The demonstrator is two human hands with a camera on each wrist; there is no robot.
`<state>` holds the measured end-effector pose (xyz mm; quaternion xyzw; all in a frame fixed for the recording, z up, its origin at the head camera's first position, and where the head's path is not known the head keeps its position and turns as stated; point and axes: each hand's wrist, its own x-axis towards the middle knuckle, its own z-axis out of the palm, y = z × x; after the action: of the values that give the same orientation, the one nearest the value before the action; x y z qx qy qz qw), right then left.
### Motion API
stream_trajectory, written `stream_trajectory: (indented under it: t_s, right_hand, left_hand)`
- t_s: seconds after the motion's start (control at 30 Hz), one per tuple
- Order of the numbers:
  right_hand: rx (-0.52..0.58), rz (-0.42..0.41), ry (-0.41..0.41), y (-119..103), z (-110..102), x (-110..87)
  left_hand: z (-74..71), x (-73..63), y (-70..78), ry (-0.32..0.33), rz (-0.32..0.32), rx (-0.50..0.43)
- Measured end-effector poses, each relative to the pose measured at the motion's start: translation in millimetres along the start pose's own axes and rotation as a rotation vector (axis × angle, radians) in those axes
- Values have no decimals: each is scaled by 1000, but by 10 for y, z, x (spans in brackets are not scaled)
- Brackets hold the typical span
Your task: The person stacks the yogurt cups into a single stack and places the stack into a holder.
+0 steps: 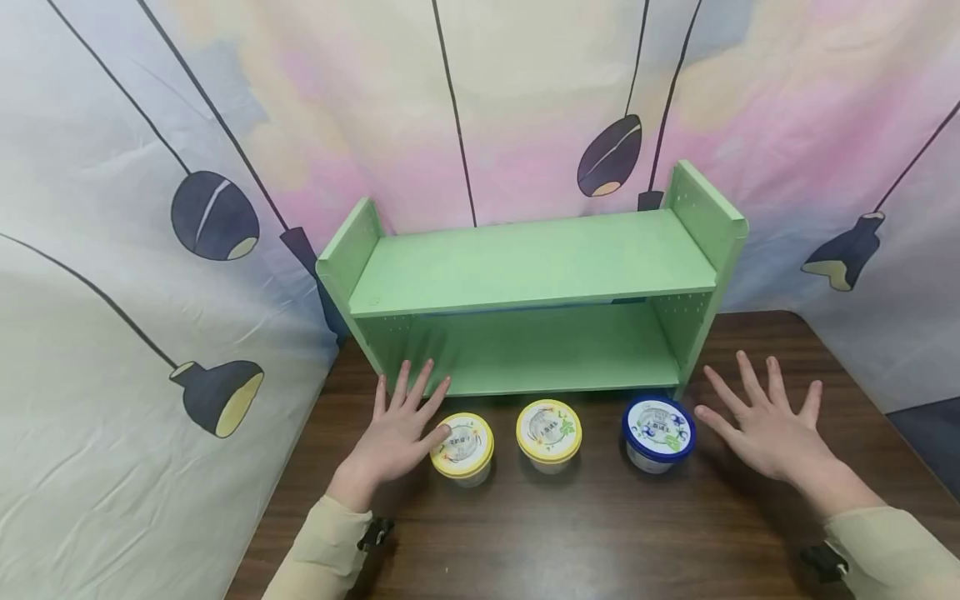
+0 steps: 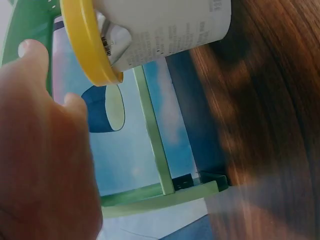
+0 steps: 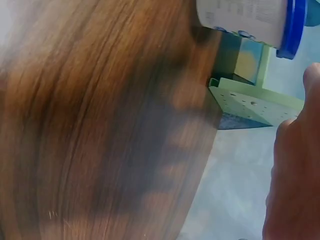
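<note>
Leaving room by its right edge, the wood-grain table (image 1: 555,542) carries a green two-tier shelf (image 1: 532,262). Both splayed wide, the left hand (image 1: 399,442) is just beside a yellow-lidded tub (image 1: 467,448), the right hand (image 1: 772,432) near the blue-lidded tub (image 1: 659,432); another yellow-lidded tub (image 1: 549,433) sits between.

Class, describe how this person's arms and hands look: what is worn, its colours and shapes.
The left hand and right hand are bare, with no gloves or rings showing. The left sleeve and right sleeve are plain, pale beige and creased. A small black device shows at the left wrist, another black device at the right.
</note>
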<state>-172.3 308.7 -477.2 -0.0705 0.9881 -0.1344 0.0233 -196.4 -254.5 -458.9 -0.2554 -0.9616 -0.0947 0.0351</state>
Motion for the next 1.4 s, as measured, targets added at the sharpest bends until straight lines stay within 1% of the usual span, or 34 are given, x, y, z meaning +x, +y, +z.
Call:
stream_trajectory:
  t_s: [0.13, 0.23, 0.33, 0.4, 0.5, 0.6, 0.7, 0.77, 0.87, 0.93, 1.0, 1.07, 1.23, 1.3, 1.4]
  right_hand:
    - [52, -31, -25, 10, -64, 28]
    - [85, -51, -41, 25, -135, 50]
    - [135, -83, -42, 47, -197, 53]
    - [179, -103, -41, 63, -224, 44]
    - [256, -132, -57, 87, -241, 22]
    - [328, -133, -89, 104, -232, -3]
    - [399, -128, -123, 102, -207, -24]
    - [456, -129, -140, 70, -183, -38]
    - [551, -151, -147, 12, -132, -54]
    - [625, -161, -154, -33, -91, -67]
    - [670, -166, -154, -62, -43, -79]
    - [697, -173, -153, -83, 7, -88]
    - [777, -189, -146, -123, 124, -80]
    - [810, -178, -148, -149, 169, -69]
    - [810, -167, -149, -180, 220, -53]
  left_hand:
    - [3, -50, -66, 46, 58, -85]
    - [-4, -104, -123, 114, 104, -173]
    - [-22, -159, -170, 165, 127, -305]
    - [-25, -187, -198, 168, 120, -427]
    - [0, -202, -252, 140, 91, -608]
    - [62, -206, -321, 86, 67, -802]
    - [156, -213, -399, 19, 102, -978]
    - [224, -221, -434, -19, 140, -1089]
    - [315, -228, -454, -47, 200, -1222]
    - [360, -218, -451, -47, 227, -1291]
    - [393, -194, -444, -53, 245, -1339]
    - [422, -162, -440, -76, 243, -1365]
    - [482, -102, -442, -148, 205, -1384]
    - [502, -94, -446, -156, 197, -1400]
    - [530, -86, -451, -156, 179, -1407]
